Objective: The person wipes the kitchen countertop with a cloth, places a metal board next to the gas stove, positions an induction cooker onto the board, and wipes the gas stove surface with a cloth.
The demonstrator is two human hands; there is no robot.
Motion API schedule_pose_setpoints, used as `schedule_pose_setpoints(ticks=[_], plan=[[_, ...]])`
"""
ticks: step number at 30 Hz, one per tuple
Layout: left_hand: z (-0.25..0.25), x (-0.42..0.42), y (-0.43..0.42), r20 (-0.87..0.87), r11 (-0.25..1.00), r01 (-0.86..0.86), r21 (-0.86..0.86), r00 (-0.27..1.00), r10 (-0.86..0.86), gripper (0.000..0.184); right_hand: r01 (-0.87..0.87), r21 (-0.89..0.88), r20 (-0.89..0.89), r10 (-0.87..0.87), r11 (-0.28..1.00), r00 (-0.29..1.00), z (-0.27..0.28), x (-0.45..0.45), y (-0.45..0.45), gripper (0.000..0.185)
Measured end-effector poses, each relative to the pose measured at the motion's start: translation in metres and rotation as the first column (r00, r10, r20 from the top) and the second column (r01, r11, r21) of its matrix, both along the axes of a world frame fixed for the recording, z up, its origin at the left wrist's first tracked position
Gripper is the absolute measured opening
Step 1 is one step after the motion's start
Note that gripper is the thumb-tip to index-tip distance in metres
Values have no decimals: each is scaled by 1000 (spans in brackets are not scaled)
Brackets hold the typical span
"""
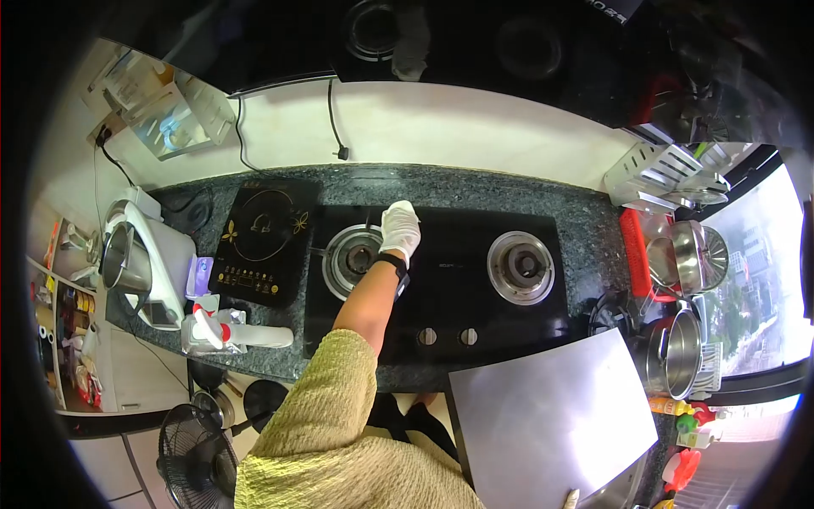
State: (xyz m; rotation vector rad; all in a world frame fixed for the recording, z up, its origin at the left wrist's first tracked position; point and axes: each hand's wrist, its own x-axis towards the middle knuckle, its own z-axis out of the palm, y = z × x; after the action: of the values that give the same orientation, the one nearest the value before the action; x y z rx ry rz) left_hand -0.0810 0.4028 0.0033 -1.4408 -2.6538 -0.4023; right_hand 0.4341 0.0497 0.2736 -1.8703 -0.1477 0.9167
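Pale wall (475,110) runs behind a dark stone counter (475,188), and on the right side a bright window (755,246) shows buildings and trees. On the counter is set a black stove (449,297) with two burners, and two knobs stand at its front side. To its left lies a black induction cooker (263,225) with golden flower marks.

The person's left hand (401,227), covered in white, reaches forward over the stove, just beside the left burner (352,253) and near the rear edge. A dark watch (393,265) is on this wrist, below a yellowish sleeve (318,407). White covering hides the fingers, so I cannot tell if they are clenched or loose, nor if they touch the stove.

Of the right hand (572,499), only one fingertip is visible, at the bottom of the view. It lies upon the lower edge of a big shiny metal sheet (543,416); whether the hidden fingers grasp it, I cannot tell. This sheet is in front of the stove, to the right of the person's body.

Near the left front corner of the counter is a spray bottle (263,336). On the right are a red basket (629,254) and a steel pot (655,360).
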Motion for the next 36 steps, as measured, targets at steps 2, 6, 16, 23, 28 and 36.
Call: schedule_pose_setpoints(ticks=[2,6,16,23,28,36], plan=[[-4,20,-2,-633,918,-260,-300,774,13,12,-31,-2,22,31,1000,999,1,-1,-3,72],[32,67,-5,-421,921,-90,-379,903,-85,9,-18,-22,-12,18,1000,1000,5,-10,-2,73],[-35,187,-42,225,848,526,-62,836,-501,18,-116,-24,54,117,993,992,3,-8,-6,77],[-7,142,-140,573,927,363,-92,781,-248,27,-145,8,4,145,989,989,-6,-1,-13,77],[14,137,-215,324,931,359,66,875,-360,18,-168,51,-24,169,985,985,-14,4,-16,78],[-5,201,-285,349,934,356,25,873,-341,7,-170,61,-51,173,984,984,-16,8,-23,79]])
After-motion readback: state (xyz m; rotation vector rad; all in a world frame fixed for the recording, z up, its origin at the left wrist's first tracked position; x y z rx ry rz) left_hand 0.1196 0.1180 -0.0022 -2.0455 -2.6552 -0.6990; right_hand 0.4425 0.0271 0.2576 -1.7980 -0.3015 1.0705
